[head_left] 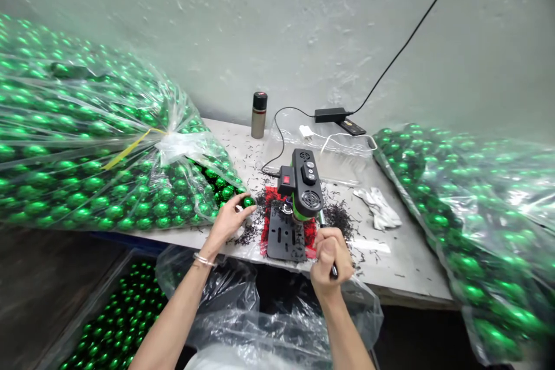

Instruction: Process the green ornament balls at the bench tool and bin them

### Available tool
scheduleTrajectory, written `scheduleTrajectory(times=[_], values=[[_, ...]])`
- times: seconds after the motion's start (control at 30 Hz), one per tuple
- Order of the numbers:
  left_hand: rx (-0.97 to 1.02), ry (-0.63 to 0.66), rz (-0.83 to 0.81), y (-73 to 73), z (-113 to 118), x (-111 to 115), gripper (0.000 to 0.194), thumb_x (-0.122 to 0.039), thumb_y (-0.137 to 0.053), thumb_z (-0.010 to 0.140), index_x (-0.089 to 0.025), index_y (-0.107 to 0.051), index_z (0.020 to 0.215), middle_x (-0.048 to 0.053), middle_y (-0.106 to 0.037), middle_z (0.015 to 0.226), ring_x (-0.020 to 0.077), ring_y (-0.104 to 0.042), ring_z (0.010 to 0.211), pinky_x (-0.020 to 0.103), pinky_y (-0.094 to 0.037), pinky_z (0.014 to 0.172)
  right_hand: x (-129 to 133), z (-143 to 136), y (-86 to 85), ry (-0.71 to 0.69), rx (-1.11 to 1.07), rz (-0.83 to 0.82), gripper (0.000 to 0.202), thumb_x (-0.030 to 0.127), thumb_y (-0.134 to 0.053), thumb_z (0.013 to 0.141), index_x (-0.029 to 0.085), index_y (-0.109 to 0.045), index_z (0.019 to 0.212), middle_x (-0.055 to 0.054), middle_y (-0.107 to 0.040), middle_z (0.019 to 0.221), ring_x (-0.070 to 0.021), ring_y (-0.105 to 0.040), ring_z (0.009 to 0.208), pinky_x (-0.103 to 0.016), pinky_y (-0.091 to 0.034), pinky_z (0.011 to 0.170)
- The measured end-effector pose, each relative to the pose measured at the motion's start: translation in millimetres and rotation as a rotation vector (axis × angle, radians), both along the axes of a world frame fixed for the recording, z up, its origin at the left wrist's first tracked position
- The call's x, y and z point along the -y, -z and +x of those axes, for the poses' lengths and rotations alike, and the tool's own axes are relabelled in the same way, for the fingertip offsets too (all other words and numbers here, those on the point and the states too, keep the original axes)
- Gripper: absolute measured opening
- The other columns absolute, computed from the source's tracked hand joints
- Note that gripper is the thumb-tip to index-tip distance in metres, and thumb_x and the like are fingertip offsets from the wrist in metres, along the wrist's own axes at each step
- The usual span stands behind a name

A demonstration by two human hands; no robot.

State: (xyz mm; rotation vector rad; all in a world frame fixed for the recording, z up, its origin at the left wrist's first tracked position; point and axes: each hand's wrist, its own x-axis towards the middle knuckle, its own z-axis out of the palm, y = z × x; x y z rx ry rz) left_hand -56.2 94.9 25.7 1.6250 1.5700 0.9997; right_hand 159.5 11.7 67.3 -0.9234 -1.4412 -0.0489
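Between its thumb and fingers my left hand (229, 217) pinches a shiny green ball (247, 202), just left of a small bench drill press (307, 185). My right hand (332, 257) is closed around the black-gripped lever (333, 270) at the machine's right side. Under the machine's head lies a black slotted base plate (284, 237), on a red mat (310, 232) strewn with black shavings. A large clear bag of green balls (104, 173) lies beside my left hand, with an opening near my fingers.
A second bag of green balls (468, 243) leans at the right. Behind the machine are a dark-capped bottle (259, 115), a power adapter (332, 115) with cables and a white charger (306, 132). White gloves (378, 208) lie at right. Below left sits a container of balls (121, 312).
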Motion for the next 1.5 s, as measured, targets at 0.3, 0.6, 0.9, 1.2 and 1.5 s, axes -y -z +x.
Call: scheduleTrajectory(times=[0.3,0.6,0.9,1.2,1.5], values=[[0.411,0.204,-0.150,39.5,62,38,0.054,-0.051,-0.066,0.082,-0.015,-0.063,0.121,0.009,-0.073,0.102,0.0224,-0.070,0.089,0.038,-0.057,0.083,0,0,0.6,-0.007,0.008,0.005,0.032,0.006,-0.041,0.091,0.021,-0.040,0.063,0.002,-0.045,0.061,-0.0128,-0.050,0.062,-0.028,-0.038,0.056],[-0.201,0.318,0.333,38.3,74,39,0.032,-0.028,-0.060,0.093,-0.017,-0.061,0.122,0.013,-0.069,0.116,0.0277,-0.065,0.108,0.049,-0.048,0.102,2,0,3.3,-0.010,-0.003,-0.031,0.029,0.007,-0.041,0.092,0.021,-0.044,0.066,0.001,-0.048,0.064,-0.0127,-0.051,0.062,-0.027,-0.039,0.056],[-0.193,0.420,0.294,32.3,68,38,0.030,-0.032,-0.060,0.093,-0.017,-0.063,0.118,0.013,-0.069,0.113,0.0264,-0.065,0.107,0.045,-0.050,0.099,3,0,5.4,-0.003,0.007,-0.050,0.028,0.007,-0.040,0.091,0.020,-0.044,0.067,0.001,-0.048,0.065,-0.0121,-0.049,0.062,-0.027,-0.039,0.057],[0.278,0.374,-0.186,34.5,46,26,0.051,-0.050,-0.058,0.087,-0.014,-0.065,0.123,0.008,-0.074,0.104,0.0226,-0.067,0.093,0.036,-0.055,0.084,2,0,3.2,-0.007,0.015,-0.034,0.029,0.011,-0.039,0.093,0.022,-0.042,0.066,0.000,-0.047,0.067,-0.0128,-0.048,0.062,-0.027,-0.038,0.055],[-0.186,0.408,0.088,21.5,58,29,0.039,-0.039,-0.056,0.092,-0.015,-0.064,0.122,0.012,-0.072,0.110,0.0263,-0.069,0.097,0.040,-0.054,0.089,2,0,2.9,-0.018,0.029,-0.016,0.026,0.010,-0.039,0.091,0.021,-0.043,0.068,0.000,-0.047,0.069,-0.0125,-0.047,0.062,-0.027,-0.039,0.056]])
